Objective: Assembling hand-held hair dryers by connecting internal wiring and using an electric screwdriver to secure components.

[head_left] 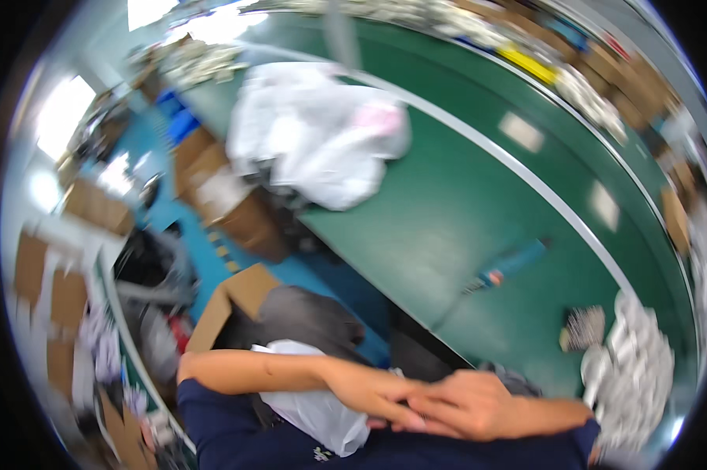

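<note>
Navy shirt [455,453] closest; left hand [375,392] touches right hand [469,404], grip? can't tell; white bag [326,423] beside them, maybe tucked against slipping.

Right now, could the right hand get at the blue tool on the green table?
Probably yes, with some stretch: the right hand touches the left hand, but nothing seems to block the blue tool.
</note>
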{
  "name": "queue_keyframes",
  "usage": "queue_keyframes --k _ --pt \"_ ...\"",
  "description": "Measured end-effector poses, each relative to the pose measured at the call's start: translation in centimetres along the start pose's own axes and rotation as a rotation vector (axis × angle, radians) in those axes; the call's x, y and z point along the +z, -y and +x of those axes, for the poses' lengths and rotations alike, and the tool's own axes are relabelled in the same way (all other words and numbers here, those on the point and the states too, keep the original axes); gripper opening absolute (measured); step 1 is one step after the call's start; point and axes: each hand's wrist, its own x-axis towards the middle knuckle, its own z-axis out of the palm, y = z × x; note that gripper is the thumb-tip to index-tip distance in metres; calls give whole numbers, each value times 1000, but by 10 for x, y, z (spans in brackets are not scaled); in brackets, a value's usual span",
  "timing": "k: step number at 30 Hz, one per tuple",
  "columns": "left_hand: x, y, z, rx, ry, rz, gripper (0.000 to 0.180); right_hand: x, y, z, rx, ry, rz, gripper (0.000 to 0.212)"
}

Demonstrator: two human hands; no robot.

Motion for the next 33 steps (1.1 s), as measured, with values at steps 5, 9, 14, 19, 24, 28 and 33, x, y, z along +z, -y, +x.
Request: queue_keyframes --k 5,9,14,19,24,28,33 --pt "60 41 -52 253 -169 -264 25 -38 -62 -17 137 -185 -406 41" --pt "105 51 -94 548 -390 -274 26 -58 -144 -68 476 148 -596 71" --pt "120 43 -92 734 -680 -293 38 -59 -200 -73 238 279 -605 69" --pt "98 54 -103 1113 -889 -424 50 -77 -226 -93 190 -31 -466 82" --pt "35 94 -40 1027 -982 -737 36 -51 -155 -63 320 -884 396 108" --pt "-4 134 -13 1122 -1026 -1021 36 -1 -60 32 -145 -1033 787 83" --pt "-5 162 15 1062 -1026 -1066 35 64 -20 76 -146 -1096 1034 58"
